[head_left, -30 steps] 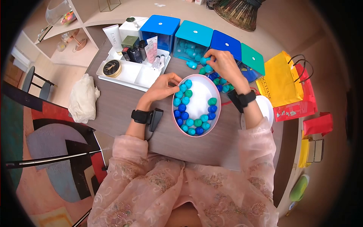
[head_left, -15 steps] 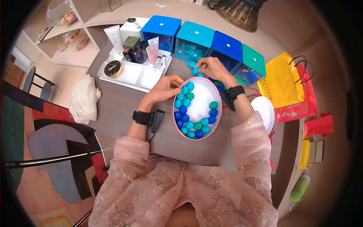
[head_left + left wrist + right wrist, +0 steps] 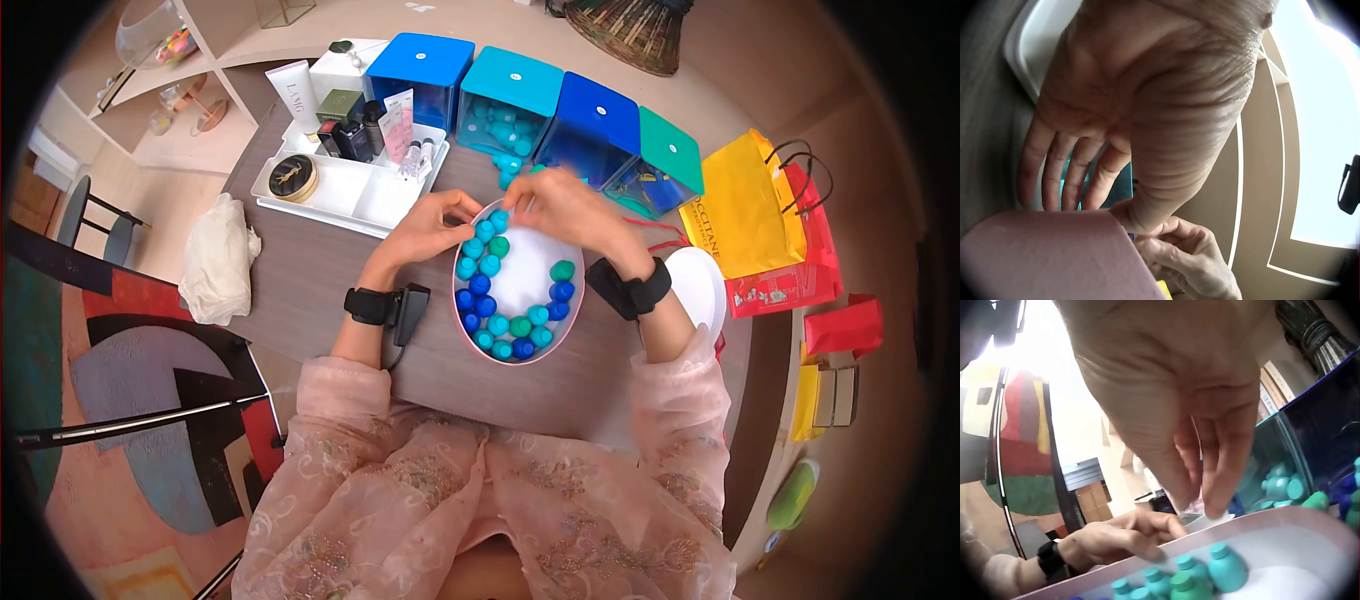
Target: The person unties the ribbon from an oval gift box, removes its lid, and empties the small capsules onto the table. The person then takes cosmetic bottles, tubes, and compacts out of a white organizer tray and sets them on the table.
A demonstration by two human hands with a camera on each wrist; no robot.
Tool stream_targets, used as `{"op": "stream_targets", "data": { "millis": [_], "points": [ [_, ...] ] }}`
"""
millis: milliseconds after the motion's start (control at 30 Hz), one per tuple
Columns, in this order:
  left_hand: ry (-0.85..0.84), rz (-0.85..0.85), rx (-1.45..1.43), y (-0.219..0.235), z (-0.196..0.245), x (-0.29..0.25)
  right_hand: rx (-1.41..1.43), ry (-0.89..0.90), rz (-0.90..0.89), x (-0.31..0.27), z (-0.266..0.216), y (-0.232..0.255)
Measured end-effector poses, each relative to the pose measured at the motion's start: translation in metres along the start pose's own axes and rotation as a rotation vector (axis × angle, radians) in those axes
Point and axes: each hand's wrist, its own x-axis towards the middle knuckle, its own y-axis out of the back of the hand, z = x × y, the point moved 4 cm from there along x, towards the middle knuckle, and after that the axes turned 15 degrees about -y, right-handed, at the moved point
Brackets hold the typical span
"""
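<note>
The oval pink-walled box [image 3: 520, 362] holds several small bottle-shaped pieces in turquoise, blue and green, set in a curve along its inner wall. My left hand [image 3: 432, 228] grips the box at its left rim. In the left wrist view, the left thumb lies at the edge of the pink wall [image 3: 1060, 250], fingers spread beside it. My right hand [image 3: 560, 208] is blurred over the far rim. In the right wrist view, its fingers [image 3: 1213, 494] point down close together above the rim, no piece showing between them. A turquoise bottle-shaped piece [image 3: 1227, 569] stands just below, inside the box.
Behind the box stand a blue bin [image 3: 420, 52], a turquoise bin [image 3: 510, 75], a dark blue bin [image 3: 595, 105] and a green bin [image 3: 670, 150]. A white cosmetics tray [image 3: 330, 205] is at the left, with a cloth bag [image 3: 218, 260]. Yellow [image 3: 740, 205] and red bags stand right.
My right hand has moved left and toward me, from the loose pieces by the bins to over the box's far rim. The left hand stays at the left rim.
</note>
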Motion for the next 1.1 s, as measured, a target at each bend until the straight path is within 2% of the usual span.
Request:
{"op": "stream_targets", "data": {
  "millis": [67, 133, 200, 467, 567, 667, 733, 833, 1100],
  "points": [
    [-0.010, -0.003, 0.002, 0.001, -0.001, 0.000, -0.072, 0.061, -0.199, -0.012, -0.006, -0.019],
    [-0.016, -0.004, 0.002, 0.001, -0.001, 0.000, -0.097, 0.112, -0.195, -0.016, -0.007, -0.032],
    [-0.024, -0.003, 0.003, 0.002, 0.000, 0.000, -0.132, 0.054, -0.252, -0.017, -0.003, -0.045],
    [0.013, -0.040, 0.013, 0.001, -0.001, -0.001, -0.119, 0.102, -0.184, -0.022, -0.011, -0.050],
    [-0.036, 0.002, -0.015, 0.001, -0.001, -0.001, -0.054, 0.025, -0.161, -0.021, -0.007, -0.050],
    [-0.008, 0.000, -0.014, 0.001, -0.003, -0.001, -0.024, -0.042, -0.202, -0.021, -0.008, -0.048],
    [-0.008, -0.025, -0.009, 0.002, -0.002, -0.001, 0.045, 0.003, -0.188, -0.024, -0.016, -0.045],
    [-0.007, -0.045, 0.004, 0.001, 0.000, -0.001, -0.007, 0.086, -0.129, -0.024, -0.015, -0.051],
    [-0.048, -0.013, 0.022, 0.001, -0.002, 0.000, -0.043, 0.130, -0.172, -0.025, -0.015, -0.051]
  ]
}}
